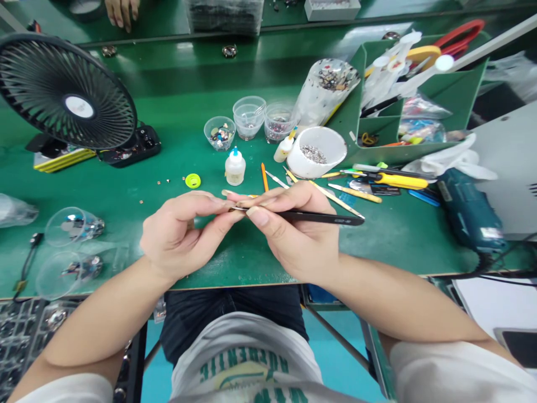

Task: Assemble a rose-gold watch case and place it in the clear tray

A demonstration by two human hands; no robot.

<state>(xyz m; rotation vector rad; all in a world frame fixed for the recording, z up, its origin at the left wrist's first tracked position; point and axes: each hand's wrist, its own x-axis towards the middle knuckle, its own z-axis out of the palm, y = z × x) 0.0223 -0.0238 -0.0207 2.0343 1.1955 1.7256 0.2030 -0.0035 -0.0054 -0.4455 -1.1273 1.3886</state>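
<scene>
My right hand (300,232) grips black tweezers (321,216), their tip pointing left toward my other hand. My left hand (188,229) is closed in a pinch of thumb and fingers that meets the tweezers' tip. Whatever sits between those fingertips is too small to make out. Both hands are held above the green bench near its front edge. Just beyond them stands a small bottle with a blue tip (235,168). A yellow-green ring-shaped cap (193,181) lies to its left with a few tiny parts.
A black fan (69,92) stands at the left. Plastic cups (249,115) and a white tub (318,151) hold small parts. Brushes and a yellow-handled screwdriver (400,180) lie right, before a green organizer (423,112). A teal power tool (472,210) is far right. Another person's hand (121,12) shows at the top.
</scene>
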